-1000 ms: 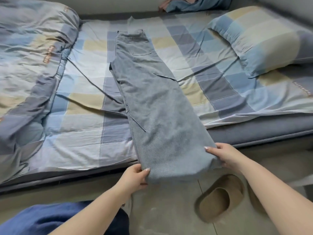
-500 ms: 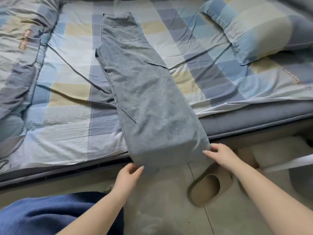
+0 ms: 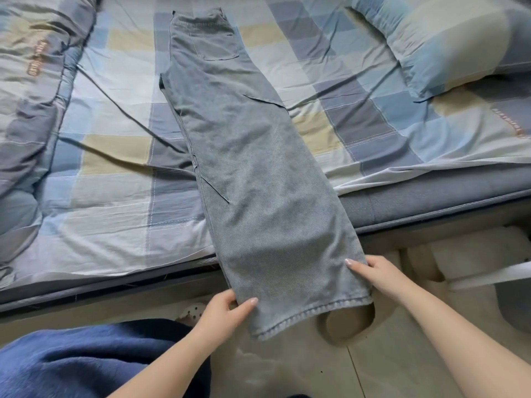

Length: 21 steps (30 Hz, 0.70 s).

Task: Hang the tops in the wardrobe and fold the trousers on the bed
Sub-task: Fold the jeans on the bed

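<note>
The tan rubber slipper (image 3: 342, 326) is half hidden under the hem of the pale blue denim trousers (image 3: 253, 168), laid leg-on-leg across the checked bed sheet (image 3: 115, 173), cuffs overhanging the floor. Left hand (image 3: 224, 314) pinches one hem corner, right hand (image 3: 382, 275) grips the other; checked pillow (image 3: 448, 38) cut off.

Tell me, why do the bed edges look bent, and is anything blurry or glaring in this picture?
Head view: the wide-angle lens bows the bed edge; soft even light, no glare; a shadow darkens the jeans near the hem; left hand and right hand look sharp.
</note>
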Motion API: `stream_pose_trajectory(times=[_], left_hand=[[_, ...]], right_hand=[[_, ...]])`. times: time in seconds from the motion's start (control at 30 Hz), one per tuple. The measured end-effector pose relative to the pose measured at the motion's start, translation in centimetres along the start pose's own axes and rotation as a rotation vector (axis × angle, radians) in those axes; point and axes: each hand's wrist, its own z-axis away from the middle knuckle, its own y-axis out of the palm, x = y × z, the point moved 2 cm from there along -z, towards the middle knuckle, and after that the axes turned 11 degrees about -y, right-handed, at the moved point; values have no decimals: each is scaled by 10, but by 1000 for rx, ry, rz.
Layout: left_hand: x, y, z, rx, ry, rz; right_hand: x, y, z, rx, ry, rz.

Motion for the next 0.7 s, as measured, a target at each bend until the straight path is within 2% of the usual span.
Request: stream_pose_trajectory(times=[0.07, 0.17, 0.27, 0.33, 0.5, 0.63, 0.7], left_hand=[[5, 4, 3, 46, -69, -136], [7, 6, 10, 11, -70, -174], [3, 8, 27, -104, 37, -58], [3, 9, 40, -119, 77, -2], [-21, -7, 65, -119, 244, -215], [-61, -27, 76, -183, 502, -346], [-75, -37, 76, -266, 665, -441]], right_hand=[[-7, -2, 6, 54, 70, 32], [-16, -4, 14, 16, 52, 92], [-11, -1, 24, -91, -52, 19], [-3, -3, 31, -88, -102, -63], [32, -15, 41, -117, -280, 121], [66, -19, 45, -34, -149, -431], [79, -26, 47, 26, -137, -555]])
